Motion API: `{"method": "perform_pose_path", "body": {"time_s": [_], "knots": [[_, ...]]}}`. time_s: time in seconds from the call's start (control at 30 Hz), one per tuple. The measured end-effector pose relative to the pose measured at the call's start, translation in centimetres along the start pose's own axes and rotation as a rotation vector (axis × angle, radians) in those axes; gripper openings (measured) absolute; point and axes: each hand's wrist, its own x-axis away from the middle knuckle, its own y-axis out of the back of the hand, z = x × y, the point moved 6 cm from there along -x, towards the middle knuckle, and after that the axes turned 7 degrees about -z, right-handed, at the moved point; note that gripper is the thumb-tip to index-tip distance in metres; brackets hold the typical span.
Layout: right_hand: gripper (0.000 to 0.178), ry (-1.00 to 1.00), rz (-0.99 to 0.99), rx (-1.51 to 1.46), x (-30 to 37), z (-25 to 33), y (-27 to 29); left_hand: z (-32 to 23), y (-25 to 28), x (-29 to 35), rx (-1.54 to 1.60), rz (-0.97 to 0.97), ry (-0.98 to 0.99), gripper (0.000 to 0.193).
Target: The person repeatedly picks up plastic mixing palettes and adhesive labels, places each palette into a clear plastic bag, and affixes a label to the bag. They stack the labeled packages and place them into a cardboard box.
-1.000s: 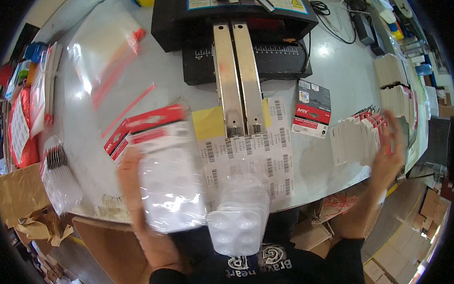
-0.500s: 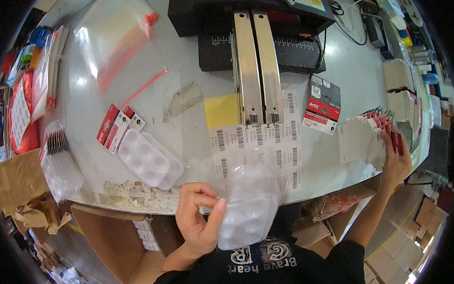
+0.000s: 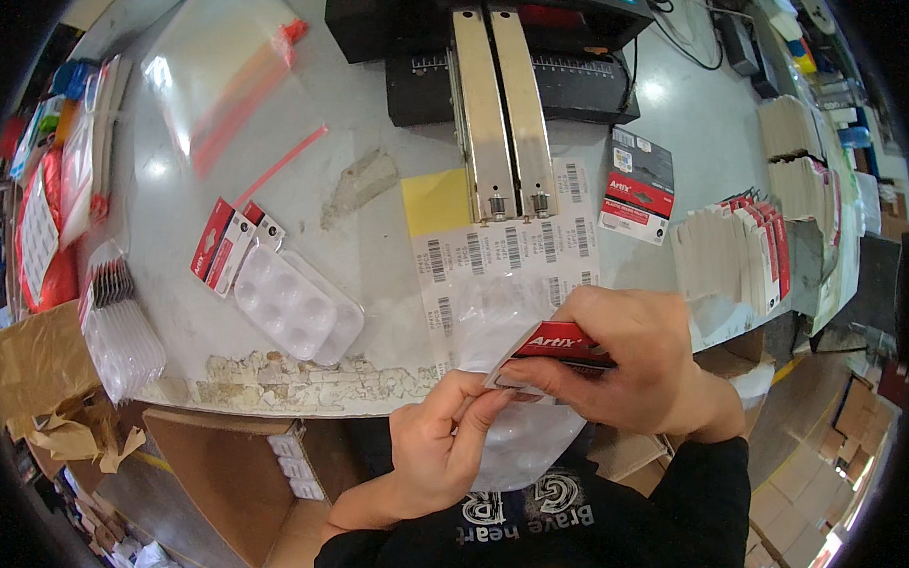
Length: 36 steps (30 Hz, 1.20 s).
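Observation:
At the table's front edge, close to my body, is a white plastic paint palette with round wells, in a clear bag. My left hand pinches the bagged palette between thumb and fingers. A folded red, black and white header card is gripped in my right hand, over the bag and touching my left fingertips. How far the card wraps around the bag is hidden by my fingers. A fanned stack of the same cards stands on the right, with one loose card lying left of it.
A black machine with two metal rails reaches over a barcode label sheet. Carded palettes lie to the left, with stacked bagged ones beyond. A clear bag with a red seal strip is behind. Below the edge stands a cardboard box.
My right hand has come from the card stack on the right to the bagged palette, bringing one header card. My left hand keeps its pinch, now slightly further right.

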Motion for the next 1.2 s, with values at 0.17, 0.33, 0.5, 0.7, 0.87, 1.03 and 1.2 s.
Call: {"method": "perform_pose_path", "body": {"time_s": [0.17, 0.33, 0.5, 0.7, 0.87, 1.03, 1.2], "knots": [[0.031, 0.086, 0.008, 0.128, 0.7, 0.3, -0.4, -0.3, 0.0, 0.5, -0.079, -0.054, -0.079, 0.011], [0.025, -0.079, -0.215, -0.063, 0.9, -1.8, 1.6, -0.3, 1.7, 0.2, -0.113, -0.241, -0.126, 0.017], [0.013, -0.526, 0.296, -0.623, 4.0, -4.5, -1.0, 1.0, 2.6, -0.4, 0.033, -0.383, -0.025, 0.024], [0.011, -0.646, 0.251, -0.845, 5.2, -5.6, -2.1, 1.4, 2.3, -0.7, 0.057, -0.389, -0.026, 0.025], [0.011, -0.736, 0.278, -0.839, 6.1, -6.0, -2.5, 1.9, 2.2, -0.7, 0.089, -0.374, -0.011, 0.024], [0.012, -0.769, 0.253, -1.03, 6.9, -5.5, -3.1, 0.5, 1.8, -0.4, 0.058, -0.261, -0.038, 0.024], [0.014, -0.909, -0.05, -1.007, 3.7, -9.7, -5.4, 3.5, 0.8, -7.0, 0.076, -0.241, 0.105, 0.026]]}}
